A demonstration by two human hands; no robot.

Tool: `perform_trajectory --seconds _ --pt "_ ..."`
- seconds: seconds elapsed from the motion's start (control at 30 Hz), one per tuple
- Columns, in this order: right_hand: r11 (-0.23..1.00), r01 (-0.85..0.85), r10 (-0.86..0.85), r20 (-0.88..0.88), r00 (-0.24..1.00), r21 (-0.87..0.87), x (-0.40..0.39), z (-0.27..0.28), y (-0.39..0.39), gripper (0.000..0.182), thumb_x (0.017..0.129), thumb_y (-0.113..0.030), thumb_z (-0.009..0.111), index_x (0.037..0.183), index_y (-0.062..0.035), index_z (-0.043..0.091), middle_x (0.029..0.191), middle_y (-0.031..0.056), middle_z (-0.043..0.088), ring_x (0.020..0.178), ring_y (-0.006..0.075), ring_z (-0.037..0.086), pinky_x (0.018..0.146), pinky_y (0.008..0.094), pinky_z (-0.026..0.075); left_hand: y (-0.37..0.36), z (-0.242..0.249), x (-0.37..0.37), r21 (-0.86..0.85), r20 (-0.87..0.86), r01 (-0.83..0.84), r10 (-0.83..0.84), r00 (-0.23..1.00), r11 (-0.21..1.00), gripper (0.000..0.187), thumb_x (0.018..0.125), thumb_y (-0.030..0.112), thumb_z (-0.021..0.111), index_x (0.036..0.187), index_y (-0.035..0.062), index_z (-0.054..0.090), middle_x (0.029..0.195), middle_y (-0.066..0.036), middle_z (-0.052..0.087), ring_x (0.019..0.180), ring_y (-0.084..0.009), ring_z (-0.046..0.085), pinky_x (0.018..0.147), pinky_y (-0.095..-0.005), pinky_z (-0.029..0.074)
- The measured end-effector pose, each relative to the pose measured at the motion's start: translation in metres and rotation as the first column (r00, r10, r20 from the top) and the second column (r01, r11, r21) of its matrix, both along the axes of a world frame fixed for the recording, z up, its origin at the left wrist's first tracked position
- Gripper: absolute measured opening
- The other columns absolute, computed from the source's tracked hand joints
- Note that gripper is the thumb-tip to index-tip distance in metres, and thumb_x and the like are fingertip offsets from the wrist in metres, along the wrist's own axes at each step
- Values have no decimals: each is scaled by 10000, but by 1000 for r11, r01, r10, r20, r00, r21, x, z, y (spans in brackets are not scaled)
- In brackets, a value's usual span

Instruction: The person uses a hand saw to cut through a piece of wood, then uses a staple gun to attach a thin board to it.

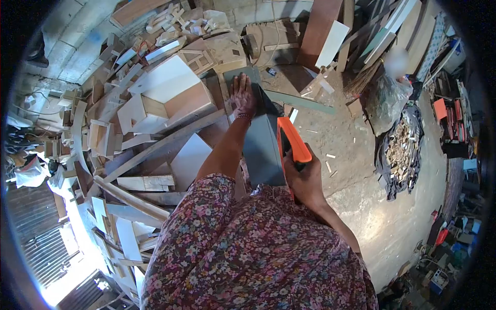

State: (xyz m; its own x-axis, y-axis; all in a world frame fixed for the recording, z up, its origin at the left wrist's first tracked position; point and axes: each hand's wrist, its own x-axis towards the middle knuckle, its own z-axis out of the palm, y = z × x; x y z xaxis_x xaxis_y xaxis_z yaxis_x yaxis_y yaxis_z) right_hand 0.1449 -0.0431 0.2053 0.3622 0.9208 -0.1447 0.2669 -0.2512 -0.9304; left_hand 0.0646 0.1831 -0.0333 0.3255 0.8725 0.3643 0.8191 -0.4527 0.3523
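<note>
My left hand [242, 97] lies flat with fingers stretched on a long grey board [260, 150] in front of me. A beaded bracelet circles that wrist. In my right hand [305, 182] is an orange hacksaw [294, 140], gripped at its dark handle and held upright along the board's right edge. Its blade is mostly hidden under the frame. Just beyond, a narrow green-grey strip [302, 102] sticks out to the right from near the board's far end.
Wooden offcuts and a white box-like piece [170, 82] crowd the left. Boards [330, 44] lean at the back. On the right lie a clear plastic bag [385, 101] and a dark sack of wood scraps [403, 147]. Small chips dot the concrete floor [356, 191].
</note>
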Motion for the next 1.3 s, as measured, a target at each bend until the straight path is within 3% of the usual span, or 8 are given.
perform_trajectory --seconds 0.13,0.27,0.47,0.57,1.07,1.13,1.23,1.3 --pt "1000 7 -7 14 1000 -21 -3 -14 -15 169 751 -23 563 897 15 486 745 196 555 716 307 603 599 347 443 5 -9 -5 154 3 17 -17 1000 988 512 778 62 438 1283 66 350 1363 -80 300 1246 -317 287 1020 -430 251" --pt "1000 -5 6 13 1000 -12 -4 -13 -13 165 757 -27 559 900 10 486 730 190 556 697 327 599 589 349 443 -19 2 -12 47 43 17 -19 999 999 521 773 78 388 1292 44 344 1373 -98 301 1282 -291 249 1045 -412 206" --pt "999 -12 15 59 998 -52 -5 -59 29 151 781 -49 547 907 17 495 691 182 569 629 251 598 562 320 444 -35 21 -11 -105 14 -9 11 1000 994 560 769 78 376 1321 41 290 1409 -89 227 1312 -251 182 1059 -409 152" --pt "989 34 -37 19 999 142 2 -84 69 179 776 -57 553 924 29 504 685 188 571 617 217 589 567 310 446 -28 21 -15 -88 89 4 4 996 996 569 766 80 384 1325 43 284 1416 -85 209 1314 -252 170 1059 -407 154" --pt "1000 8 -12 -127 992 -30 -5 -9 -10 52 823 -52 525 844 -26 486 642 -18 462 573 43 443 508 210 365 -31 6 -12 -55 -89 -26 21 996 998 522 798 113 381 1306 21 305 1400 -113 242 1295 -273 223 1041 -445 168" --pt "1000 -15 16 -46 999 17 -5 -27 -9 51 823 -41 514 856 -25 479 682 -14 467 624 38 445 539 202 365 -32 -4 -12 -18 100 4 -2 995 1000 523 808 142 382 1307 12 302 1398 -140 234 1294 -298 216 1040 -448 163" --pt "998 16 -13 -58 998 54 -8 -61 -1 153 775 -48 563 894 20 494 670 137 537 631 175 545 572 313 432 -36 -1 -9 10 80 -17 16 997 1000 523 812 153 373 1302 -12 297 1394 -164 225 1295 -314 202 1042 -448 150" --pt "998 23 -21 -53 998 50 0 -78 34 162 777 -53 561 903 25 495 706 148 552 655 185 561 583 313 435 -38 16 -9 -61 51 -6 10 999 998 523 813 146 361 1302 -23 289 1395 -170 219 1298 -311 195 1045 -446 144"
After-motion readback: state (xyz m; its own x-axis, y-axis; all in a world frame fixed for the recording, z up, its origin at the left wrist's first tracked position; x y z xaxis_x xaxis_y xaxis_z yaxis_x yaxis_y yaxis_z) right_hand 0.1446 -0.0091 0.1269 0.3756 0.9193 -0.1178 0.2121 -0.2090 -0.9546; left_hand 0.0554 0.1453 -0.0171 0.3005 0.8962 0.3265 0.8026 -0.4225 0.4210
